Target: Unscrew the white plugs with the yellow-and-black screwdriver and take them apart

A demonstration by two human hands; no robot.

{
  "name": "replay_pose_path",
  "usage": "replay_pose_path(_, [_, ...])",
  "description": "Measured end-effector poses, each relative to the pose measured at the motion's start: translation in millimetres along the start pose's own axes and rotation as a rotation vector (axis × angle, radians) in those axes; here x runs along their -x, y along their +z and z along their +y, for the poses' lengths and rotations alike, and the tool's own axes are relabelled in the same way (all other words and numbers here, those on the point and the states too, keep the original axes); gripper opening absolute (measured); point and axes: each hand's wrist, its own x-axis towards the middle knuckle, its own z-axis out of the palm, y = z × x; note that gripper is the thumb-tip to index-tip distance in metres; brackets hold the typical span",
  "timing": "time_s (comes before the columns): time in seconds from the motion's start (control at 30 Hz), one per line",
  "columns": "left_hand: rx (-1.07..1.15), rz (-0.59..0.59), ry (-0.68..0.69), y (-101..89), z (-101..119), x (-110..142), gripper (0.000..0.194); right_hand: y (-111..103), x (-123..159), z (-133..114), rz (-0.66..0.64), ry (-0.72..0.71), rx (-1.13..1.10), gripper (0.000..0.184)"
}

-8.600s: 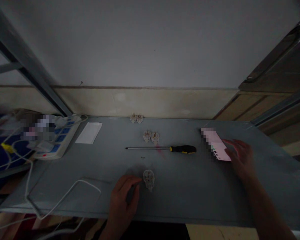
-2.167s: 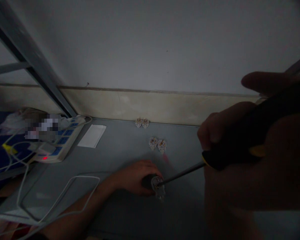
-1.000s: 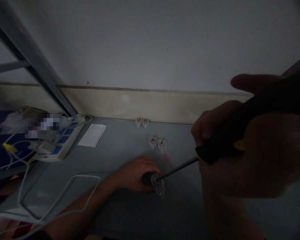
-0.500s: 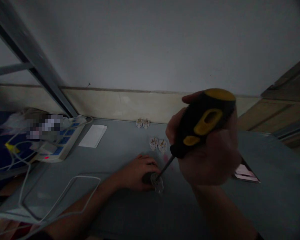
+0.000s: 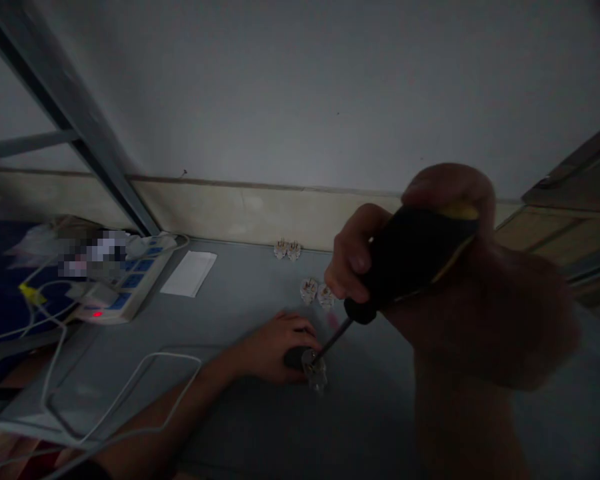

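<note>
my left hand [image 5: 275, 350] is closed around the light, slippery-looking plug [image 5: 316, 373] on the table [image 5: 360, 427], best held by its body, while my right hand [image 5: 460, 293] grips the screwdriver [image 5: 405, 267], tip on the plug.

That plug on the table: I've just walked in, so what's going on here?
A person's left hand grips a plug on a grey table. The right hand holds a black and yellow screwdriver, its shaft reaching down to the plug. Four similar plugs sit in pairs further back, and a power strip lies to the left.
</note>
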Motion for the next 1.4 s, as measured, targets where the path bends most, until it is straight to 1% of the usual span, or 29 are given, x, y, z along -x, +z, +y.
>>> replay_pose_path(0.1, [0.007,0.007,-0.005,-0.3,0.5,0.2,0.043,-1.0,2.0,-2.4,-0.019,-0.023,0.010,0.012])
replay_pose_path(0.2, [0.008,0.013,-0.002,-0.8,1.2,0.1,0.038,-5.5,3.6,1.8,-0.085,-0.131,-0.015,0.024])
replay_pose_path(0.27, [0.012,0.014,0.001,-0.7,0.9,-0.1,0.037,-9.6,4.7,6.5,-0.094,-0.168,-0.021,0.030])
replay_pose_path(0.33, [0.019,0.011,-0.003,-0.3,0.3,-0.2,0.035,-13.2,6.2,10.1,-0.103,-0.157,-0.047,0.035])
replay_pose_path(0.4, [0.022,0.010,-0.002,-0.1,0.1,-0.2,0.033,-15.3,7.4,10.8,-0.120,-0.115,-0.078,0.036])
replay_pose_path(0.57, [0.015,0.008,-0.012,-1.6,1.5,0.2,0.040,-11.8,4.7,1.4,-0.015,0.019,-0.049,0.017])
replay_pose_path(0.67, [0.015,0.012,-0.006,-1.7,2.2,0.1,0.039,-7.8,1.3,-1.6,-0.029,-0.029,-0.035,0.015])
replay_pose_path(0.8, [0.016,0.012,-0.007,-0.7,1.9,-0.2,0.041,-3.2,1.9,4.4,-0.049,-0.112,-0.033,0.012])
replay_pose_path(0.83, [0.020,0.012,-0.007,-0.7,2.0,-0.3,0.040,-1.6,2.7,6.3,-0.049,-0.113,-0.050,0.019])
replay_pose_path(0.9, [0.028,0.014,-0.006,-1.2,2.5,-0.4,0.038,1.5,3.6,8.3,-0.009,-0.115,-0.093,0.030])
replay_pose_path(0.93, [0.029,0.018,-0.007,-1.7,2.9,-0.5,0.038,2.7,3.4,8.1,-0.002,-0.105,-0.105,0.031])
replay_pose_path(1.0, [0.023,0.022,-0.010,-2.9,3.8,-0.6,0.040,2.8,2.2,5.8,-0.005,-0.043,-0.081,0.027])
replay_pose_path(1.1, [0.014,0.008,-0.009,-4.1,4.5,-0.8,0.044,-2.4,-0.3,2.1,-0.031,0.022,-0.028,0.023])
replay_pose_path(1.2, [0.020,0.009,-0.010,-3.1,3.9,-1.1,0.043,-7.7,-0.8,3.5,-0.007,-0.032,-0.022,0.022])
replay_pose_path(1.27, [0.020,0.012,-0.011,-1.8,3.1,-1.2,0.041,-8.0,0.4,6.8,-0.006,-0.075,-0.046,0.028])
replay_pose_path(1.33, [0.017,0.010,-0.014,-0.6,2.5,-1.2,0.038,-6.5,2.4,9.9,-0.034,-0.115,-0.105,0.033])
replay_pose_path(1.4, [0.016,0.008,-0.019,-0.3,2.2,-1.1,0.040,-5.0,4.4,11.3,-0.021,-0.126,-0.148,0.036])
